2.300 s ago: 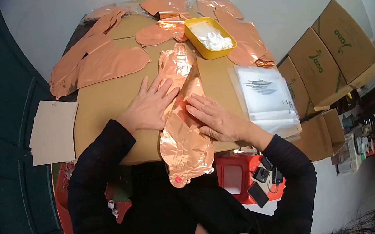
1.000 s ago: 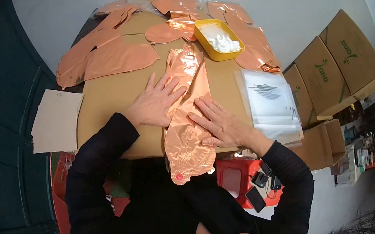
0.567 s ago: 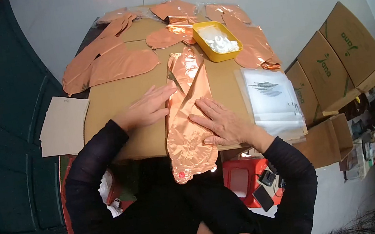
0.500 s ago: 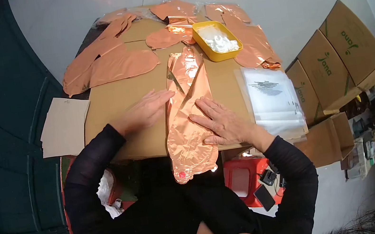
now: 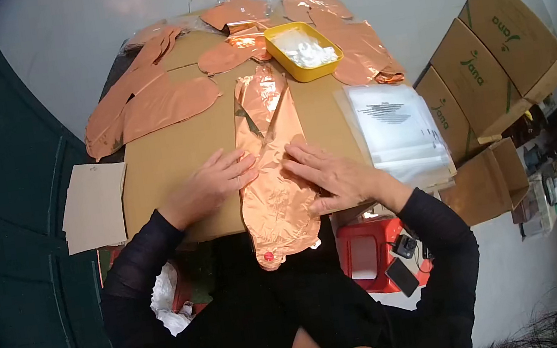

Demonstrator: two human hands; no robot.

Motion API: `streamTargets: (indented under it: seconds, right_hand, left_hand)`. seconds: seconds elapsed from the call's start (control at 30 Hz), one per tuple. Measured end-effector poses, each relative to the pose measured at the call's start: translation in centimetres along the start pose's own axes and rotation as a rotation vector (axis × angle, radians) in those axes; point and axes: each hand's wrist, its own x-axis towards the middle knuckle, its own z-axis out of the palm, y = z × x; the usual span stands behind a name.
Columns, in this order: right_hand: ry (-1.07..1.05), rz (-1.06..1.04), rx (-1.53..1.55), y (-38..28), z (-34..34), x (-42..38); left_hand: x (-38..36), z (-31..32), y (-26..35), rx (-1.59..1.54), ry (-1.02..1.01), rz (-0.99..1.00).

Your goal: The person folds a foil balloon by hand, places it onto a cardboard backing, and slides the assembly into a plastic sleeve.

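Observation:
A crinkled copper-coloured foil piece (image 5: 279, 202), folded into a long shape, lies on the cardboard-topped table (image 5: 152, 184); its lower end hangs over the front edge. My left hand (image 5: 212, 185) rests with spread fingers on the foil's left edge. On the right side of the foil lies my right hand (image 5: 335, 174), its fingers apart and flat. Neither hand grips anything. Just beyond the foil stands a yellow tray (image 5: 308, 74) holding white material.
More copper foil pieces (image 5: 166, 108) lie at the back and sides. Clear plastic bags (image 5: 397, 129) are on the right, grey card sheets (image 5: 94, 207) on the left. Cardboard boxes (image 5: 470, 69) stand at the right. A red stool (image 5: 366, 236) is below the table.
My left hand has come onto the foil's edge from beside it. My right hand stays on the foil, with little movement. The whole view has shifted slightly.

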Motion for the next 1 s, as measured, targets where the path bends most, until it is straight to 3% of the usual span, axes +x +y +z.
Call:
streamTargets:
  seconds: [0.23,0.27,0.4,0.77,1.0]
  right_hand:
    - [0.000,0.031,-0.355,-5.6,0.2,-1.0]
    - [0.133,0.009,-0.461,-5.5,2.0,-0.9]
    - [0.257,-0.096,-0.358,-6.3,4.0,0.1]
    - [0.358,-0.049,-0.015,-6.0,1.9,1.0]
    - [0.378,-0.074,0.019,-5.8,1.1,1.1]
  left_hand:
    - [-0.1,-0.1,0.3,-0.018,0.007,-0.012]
    - [-0.1,0.1,0.2,-0.017,0.011,-0.010]
    - [-0.1,0.3,0.3,-0.042,0.049,-0.015]
    - [1.1,0.6,0.8,-0.262,0.272,-0.031]
    - [1.0,1.7,1.2,-0.138,0.338,-0.016]
